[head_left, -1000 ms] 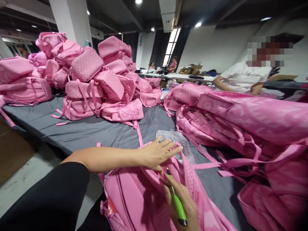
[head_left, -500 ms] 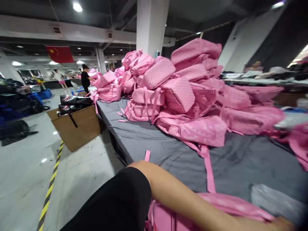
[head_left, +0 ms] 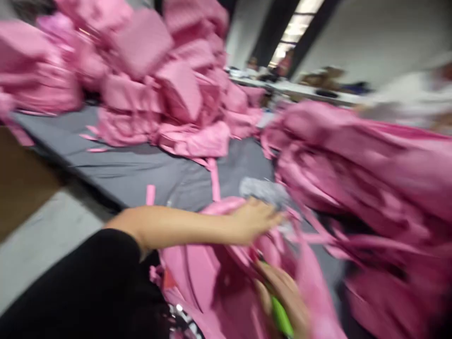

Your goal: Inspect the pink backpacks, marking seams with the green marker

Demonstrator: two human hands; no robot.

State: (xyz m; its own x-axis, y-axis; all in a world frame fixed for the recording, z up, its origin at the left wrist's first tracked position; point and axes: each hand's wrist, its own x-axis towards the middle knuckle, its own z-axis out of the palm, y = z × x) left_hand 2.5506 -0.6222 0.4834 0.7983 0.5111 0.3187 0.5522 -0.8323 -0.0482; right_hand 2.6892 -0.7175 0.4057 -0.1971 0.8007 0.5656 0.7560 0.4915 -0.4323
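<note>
The picture is smeared by motion. A pink backpack [head_left: 208, 287] lies in front of me at the near edge of the grey table [head_left: 141, 174]. My left hand [head_left: 254, 219] rests on the backpack's upper part, fingers stretched toward a crumpled clear plastic bag [head_left: 263, 190]. My right hand [head_left: 286, 299] sits lower on the backpack and is closed around a green pen-like tool [head_left: 280, 320]. My black sleeve fills the lower left.
A tall heap of pink backpacks [head_left: 151, 80] covers the table's far left. Another pile of pink backpacks [head_left: 360, 174] lies along the right. A person in a white shirt [head_left: 406, 103] works behind it. A brown cardboard box [head_left: 21, 179] stands on the floor at left.
The view swung left toward the hall half a second ago and has swung back to the table. Both hands are on the backpack much as one second ago.
</note>
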